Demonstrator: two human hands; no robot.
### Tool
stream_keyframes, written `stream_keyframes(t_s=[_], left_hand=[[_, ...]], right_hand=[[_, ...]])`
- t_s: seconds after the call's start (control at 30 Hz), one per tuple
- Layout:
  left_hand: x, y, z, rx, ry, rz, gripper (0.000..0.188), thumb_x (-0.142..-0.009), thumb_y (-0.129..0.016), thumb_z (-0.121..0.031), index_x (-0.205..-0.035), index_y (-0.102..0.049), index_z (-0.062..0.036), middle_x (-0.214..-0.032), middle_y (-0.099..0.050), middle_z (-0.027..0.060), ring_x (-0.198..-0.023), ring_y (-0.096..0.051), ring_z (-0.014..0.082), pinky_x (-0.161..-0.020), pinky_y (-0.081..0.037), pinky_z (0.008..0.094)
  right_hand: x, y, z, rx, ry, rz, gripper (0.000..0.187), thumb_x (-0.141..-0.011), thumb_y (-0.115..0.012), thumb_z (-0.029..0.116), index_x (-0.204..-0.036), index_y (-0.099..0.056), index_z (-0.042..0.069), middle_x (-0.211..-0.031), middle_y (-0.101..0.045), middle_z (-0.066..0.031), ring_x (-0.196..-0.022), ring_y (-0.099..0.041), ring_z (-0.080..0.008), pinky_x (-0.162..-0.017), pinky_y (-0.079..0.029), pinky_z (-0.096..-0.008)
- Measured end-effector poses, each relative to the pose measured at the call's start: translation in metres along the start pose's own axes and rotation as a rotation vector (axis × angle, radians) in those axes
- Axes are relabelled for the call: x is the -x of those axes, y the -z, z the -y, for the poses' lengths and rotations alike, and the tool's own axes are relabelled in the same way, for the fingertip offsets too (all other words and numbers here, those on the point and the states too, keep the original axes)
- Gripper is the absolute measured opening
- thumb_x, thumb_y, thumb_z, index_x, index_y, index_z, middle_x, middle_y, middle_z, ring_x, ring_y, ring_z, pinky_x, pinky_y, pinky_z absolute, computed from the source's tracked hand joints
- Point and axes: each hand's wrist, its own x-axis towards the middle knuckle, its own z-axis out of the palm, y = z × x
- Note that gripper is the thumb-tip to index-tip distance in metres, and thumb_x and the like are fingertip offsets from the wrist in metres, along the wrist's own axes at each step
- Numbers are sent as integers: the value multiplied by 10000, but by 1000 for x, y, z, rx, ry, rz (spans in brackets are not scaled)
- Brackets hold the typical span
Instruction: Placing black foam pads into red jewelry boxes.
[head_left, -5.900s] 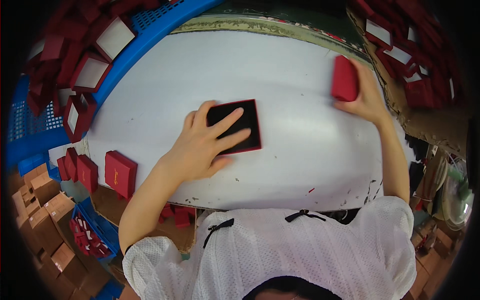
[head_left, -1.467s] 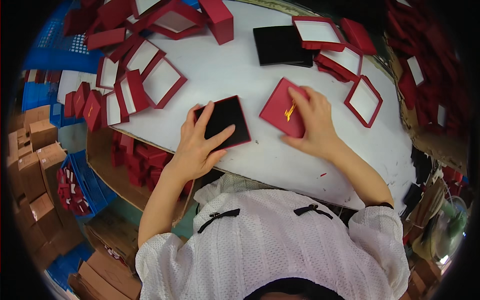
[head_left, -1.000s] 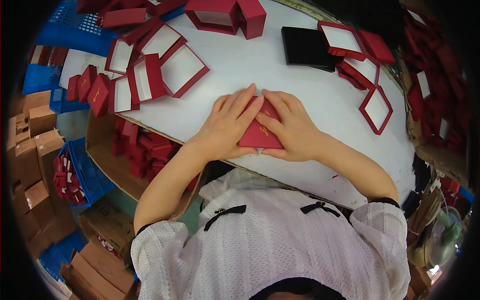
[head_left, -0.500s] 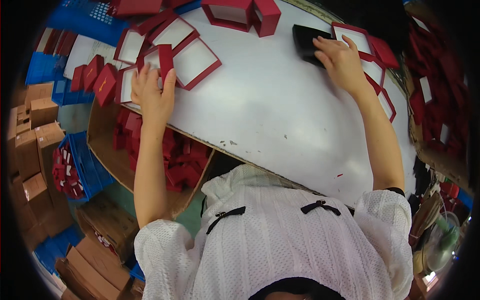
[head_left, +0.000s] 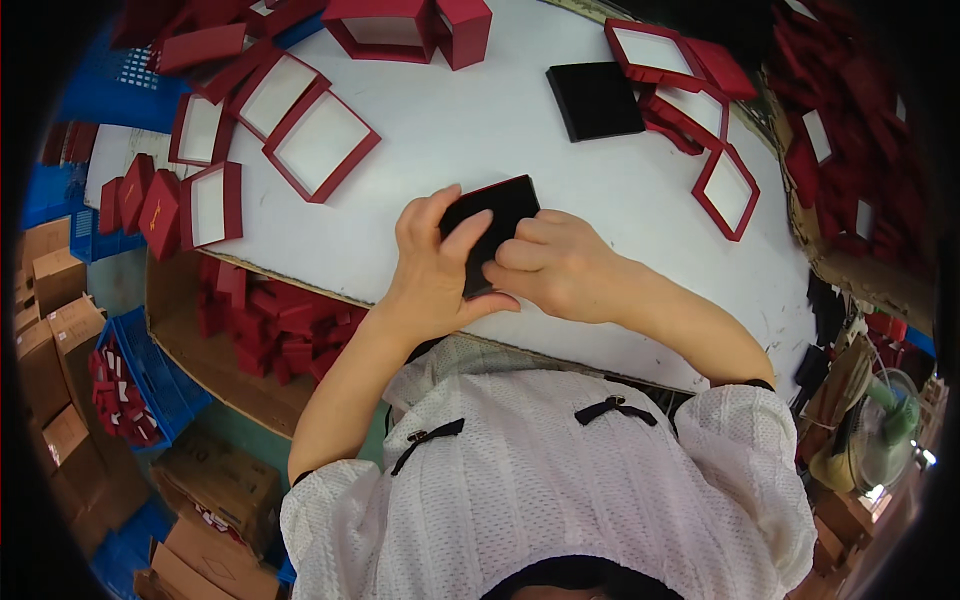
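Close to the table's near edge, a small red box (head_left: pixel 487 188) with a black foam insert (head_left: pixel 515 205) filling its top is between my hands. My left hand (head_left: pixel 432 258) grips the box from the left, thumb along its near side and fingers over the far edge and the black face. Curled fingers of my right hand (head_left: pixel 556 262) press on the insert at the box's right side. What those fingertips pinch, if anything, is hidden. Farther off to the right lies a stack of black inserts (head_left: pixel 597 100), apart from both hands.
Open red box parts with white insides (head_left: pixel 320 145) lie at the back left. More red frames (head_left: pixel 727 190) sit at the right. Below the table's near-left edge, a cardboard bin (head_left: pixel 175 310) holds many red pieces. Blue crates (head_left: pixel 165 370) stand on the left.
My left hand has brought a red box from the left pile to the near middle. My right hand has come from the black stack to meet it, and a black insert now fills the box.
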Motion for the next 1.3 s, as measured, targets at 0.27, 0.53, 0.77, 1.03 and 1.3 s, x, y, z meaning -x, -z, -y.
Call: stream_keyframes(t_s=[0.27,0.53,0.77,1.03,1.3], left_hand=[[-18,46,-14,-392,-73,509,548,-661,-720,-374,-1188,-576,-347,-1446,-278,68,-1227,-284,410,-938,-308,541],[0,44,9,-213,37,489,721,-717,-734,-266,-1359,-406,-241,-1471,-137,204,-1303,-201,464,-1042,-242,541],[-3,26,28,319,27,204,1053,-617,-789,-157,-1425,-116,-84,-1406,-196,296,-1248,-316,441,-967,-368,481],[-14,57,-5,-326,34,473,926,-581,-800,-313,-1352,-353,-63,-1390,-292,208,-1254,-313,392,-1013,-260,502],[-11,135,-12,-665,352,233,997,-632,-775,-408,-1408,-250,-66,-1425,-255,239,-1320,-209,444,-1041,-180,551]], right_hand=[[60,103,-141,806,-728,-104,271,-787,-660,217,-1024,-622,93,-1273,-505,-60,-1160,-448,-266,-986,-289,-446],[-13,70,-52,-792,-886,-299,301,-925,-528,282,-1007,-612,5,-870,-596,26,-801,-523,-48,-702,-434,-214],[-28,-15,-33,-153,-575,-126,247,-834,-616,244,-891,-679,13,-765,-643,-153,-693,-623,-272,-619,-486,-350],[-18,-26,-17,-37,-461,-156,485,-786,-632,183,-1228,-492,40,-1186,-507,-153,-1110,-453,-301,-927,-328,-412],[39,39,-103,603,-428,16,362,-727,-643,59,-1087,-615,64,-1083,-597,-76,-1066,-526,-253,-944,-317,-417]])
